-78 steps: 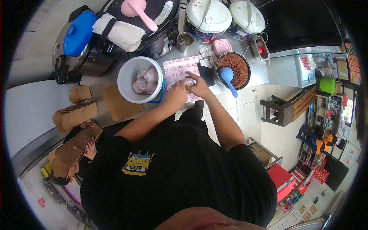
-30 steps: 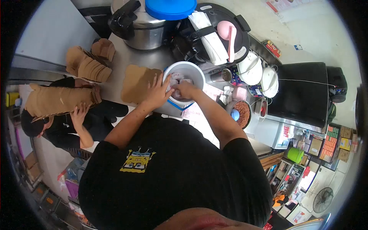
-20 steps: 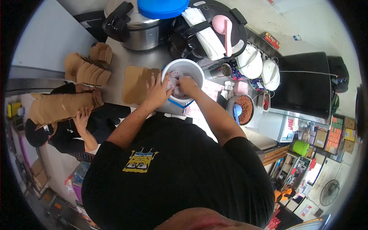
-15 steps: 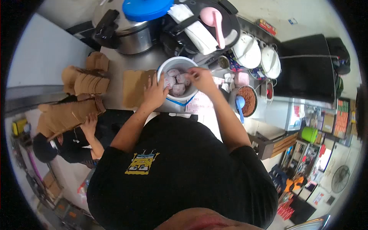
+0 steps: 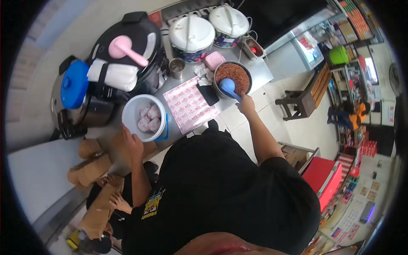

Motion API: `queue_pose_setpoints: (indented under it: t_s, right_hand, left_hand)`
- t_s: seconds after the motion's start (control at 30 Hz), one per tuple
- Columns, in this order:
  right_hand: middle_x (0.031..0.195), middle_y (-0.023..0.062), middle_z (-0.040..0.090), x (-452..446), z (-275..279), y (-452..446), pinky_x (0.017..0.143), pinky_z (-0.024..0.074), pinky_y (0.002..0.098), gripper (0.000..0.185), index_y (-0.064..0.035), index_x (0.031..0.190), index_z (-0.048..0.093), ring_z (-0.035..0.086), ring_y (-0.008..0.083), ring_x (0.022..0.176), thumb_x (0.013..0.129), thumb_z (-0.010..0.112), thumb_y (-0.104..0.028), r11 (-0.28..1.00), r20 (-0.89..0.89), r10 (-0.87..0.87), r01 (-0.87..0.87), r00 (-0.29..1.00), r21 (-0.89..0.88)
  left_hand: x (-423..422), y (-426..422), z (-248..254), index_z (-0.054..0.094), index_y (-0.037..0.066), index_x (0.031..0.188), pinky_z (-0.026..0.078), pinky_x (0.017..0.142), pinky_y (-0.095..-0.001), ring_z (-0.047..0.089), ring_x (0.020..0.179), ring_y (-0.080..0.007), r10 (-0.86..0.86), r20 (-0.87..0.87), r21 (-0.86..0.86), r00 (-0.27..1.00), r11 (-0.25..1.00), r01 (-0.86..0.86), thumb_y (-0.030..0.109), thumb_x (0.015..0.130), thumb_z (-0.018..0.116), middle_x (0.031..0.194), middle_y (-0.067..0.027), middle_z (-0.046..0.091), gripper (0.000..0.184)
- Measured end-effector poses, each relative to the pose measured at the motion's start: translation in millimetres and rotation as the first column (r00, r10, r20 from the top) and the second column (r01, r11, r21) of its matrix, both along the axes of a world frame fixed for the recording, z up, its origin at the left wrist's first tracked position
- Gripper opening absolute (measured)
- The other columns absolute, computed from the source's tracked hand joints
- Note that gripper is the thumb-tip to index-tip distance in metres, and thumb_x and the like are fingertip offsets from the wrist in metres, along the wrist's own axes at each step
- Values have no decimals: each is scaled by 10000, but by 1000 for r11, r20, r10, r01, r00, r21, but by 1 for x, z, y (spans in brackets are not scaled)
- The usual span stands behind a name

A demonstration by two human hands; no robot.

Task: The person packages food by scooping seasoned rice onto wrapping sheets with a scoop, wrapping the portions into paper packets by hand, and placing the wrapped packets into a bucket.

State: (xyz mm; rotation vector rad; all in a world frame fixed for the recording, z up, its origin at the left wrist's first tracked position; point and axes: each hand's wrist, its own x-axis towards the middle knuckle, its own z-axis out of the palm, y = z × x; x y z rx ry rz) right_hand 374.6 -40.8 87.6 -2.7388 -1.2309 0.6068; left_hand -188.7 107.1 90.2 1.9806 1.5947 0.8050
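My right hand [image 5: 246, 105] is closed round the handle of a blue ladle [image 5: 228, 86]. The ladle's bowl rests in a metal pot of reddish-brown grains or crumbly food [image 5: 234, 74]. My left hand [image 5: 134, 145] lies against the near left side of a white bucket [image 5: 127, 111], its fingers stretched along the outside near the rim. Inside the bucket sit several paper-wrapped bundles [image 5: 149, 114] with red print. Between bucket and pot lies a stack of red-printed wrapping paper [image 5: 187, 104], with a black phone-like slab [image 5: 208, 95] on its right edge.
A large black-lidded cooker [image 5: 123, 36] bears a pink ladle [image 5: 121, 46] and folded white cloth [image 5: 112, 75]. A blue lid [image 5: 74, 85] tops another pot. Two white-lidded pots [image 5: 192, 34] stand behind. At lower left, another person's hands [image 5: 121, 202] hold brown paper bags [image 5: 100, 212].
My right hand has left the bucket and moved right to grip the blue ladle in the pot. My left hand stays at the bucket. The view has turned right.
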Motion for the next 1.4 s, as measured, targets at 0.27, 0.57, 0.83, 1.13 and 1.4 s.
queue_pose_setpoints:
  t_s: [0.27, 0.57, 0.83, 1.13, 1.4]
  right_hand:
    - [1191, 184, 676, -21, 17, 50, 885, 577, 460, 346, -112, 1221, 645, 675, 373, 1108, 875, 643, -136, 973, 142, 230, -225, 963, -48]
    - [1015, 211, 731, 43, 83, 54, 829, 586, 509, 319, -101, 1193, 657, 722, 394, 966, 960, 612, -315, 989, -20, 144, -144, 989, -31]
    - [1033, 248, 723, 59, 70, 71, 860, 572, 536, 305, -76, 1222, 607, 718, 425, 986, 1026, 491, -280, 997, -25, 75, -74, 997, 15]
    - [1224, 252, 614, 21, 32, 107, 829, 587, 502, 638, -120, 1594, 300, 712, 416, 988, 986, 482, -186, 986, 109, 167, -164, 980, -38]
    - [1032, 240, 624, 4, -8, 87, 631, 620, 445, 722, 17, 1588, 217, 739, 364, 741, 956, 540, -117, 948, 186, 318, -309, 930, -76]
  left_hand:
    - [0, 22, 25, 498, 57, 1477, 501, 944, -499, 661, 1129, -408, 250, -78, -156, 965, 953, -259, 128, 936, 565, 1390, -283, 577, 550]
    - [131, 7, 118, 704, 49, 1088, 530, 738, -434, 635, 876, -365, 146, -288, 615, 946, 786, 66, 113, 920, 654, 973, -151, 668, 186]
    - [280, 2, -17, 713, 9, 1028, 534, 714, -367, 673, 762, -286, -352, 168, -58, 921, 929, 365, 79, 873, 705, 933, -150, 705, 171]
    - [411, 87, -105, 699, 88, 1201, 482, 1010, -489, 607, 1169, -344, -423, -169, -175, 890, 902, 395, 201, 830, 751, 1284, -155, 639, 391]
    - [438, 112, -95, 431, 167, 1523, 409, 1091, -563, 470, 1352, -373, -588, -462, -328, 664, 809, 488, 326, 797, 787, 1478, -159, 467, 824]
